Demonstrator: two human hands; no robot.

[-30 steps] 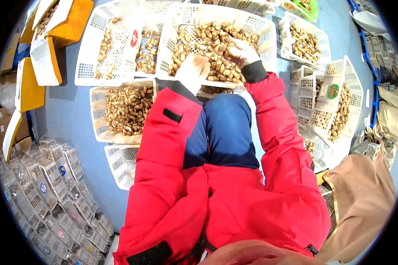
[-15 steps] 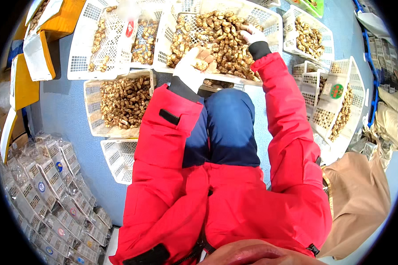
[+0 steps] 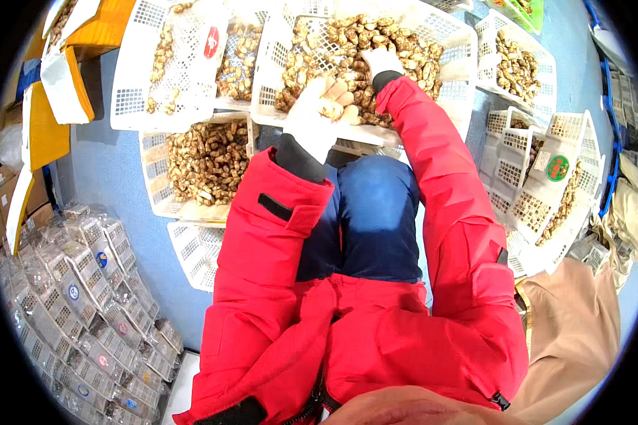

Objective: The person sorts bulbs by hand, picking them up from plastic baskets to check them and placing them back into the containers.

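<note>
A large white perforated plastic crate stands in front of my knees, with knobbly brown-and-cream pieces heaped in it, like small mushrooms or tubers. At its near edge my left hand, in a white glove with browned fingers, is turned up and curled around one pale knobbly piece. My right hand, also pale-gloved, reaches down into the heap to the right of it. The right fingers are drawn together against the pieces; what they grip, if anything, is hidden.
At left, a white crate holds scattered pieces, and a fuller crate sits below it. More crates with pieces line the right. Stacked wrapped baskets fill the lower left; brown cloth lies lower right.
My right hand has moved leftward over the heap, its fingers going from spread to drawn together. The left hand keeps its piece near the crate's edge. The whole view has shifted slightly.
</note>
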